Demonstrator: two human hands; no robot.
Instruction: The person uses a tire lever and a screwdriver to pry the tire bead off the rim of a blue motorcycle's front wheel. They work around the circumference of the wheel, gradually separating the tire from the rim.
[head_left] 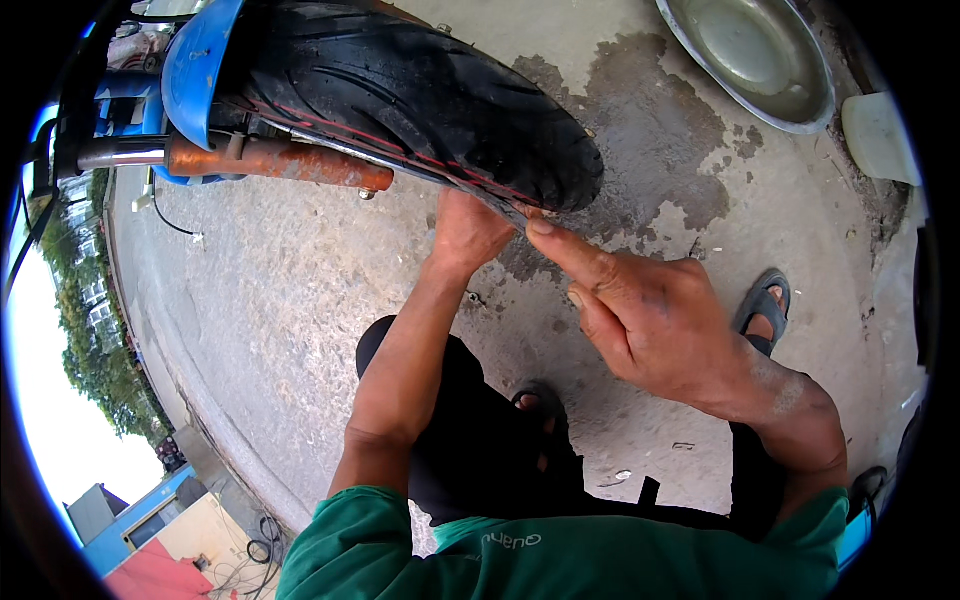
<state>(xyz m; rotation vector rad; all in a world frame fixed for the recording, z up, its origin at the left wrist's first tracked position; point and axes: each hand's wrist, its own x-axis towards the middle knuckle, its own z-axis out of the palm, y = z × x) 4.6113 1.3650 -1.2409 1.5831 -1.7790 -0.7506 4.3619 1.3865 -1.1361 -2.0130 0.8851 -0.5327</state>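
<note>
A black motorcycle tyre [400,95] with a red line along its side fills the top of the view, under a blue mudguard [203,75] and beside a worn orange fork leg [275,162]. My left hand [472,230] reaches up to the tyre's lower side; its fingers are hidden there. A thin, flat grey strip [505,209], perhaps a tyre lever, lies along the tyre's edge above that hand. The index finger of my right hand [660,325] stretches to the strip's end, with its tip at or touching it. The thumb stands apart, and the other fingers curl under.
A metal basin [748,45] with liquid stands at the upper right, near a whitish container [882,138]. A wet patch [655,130] darkens the concrete beside the tyre. A small object [473,297] lies on the ground near my left forearm. My sandalled feet are below.
</note>
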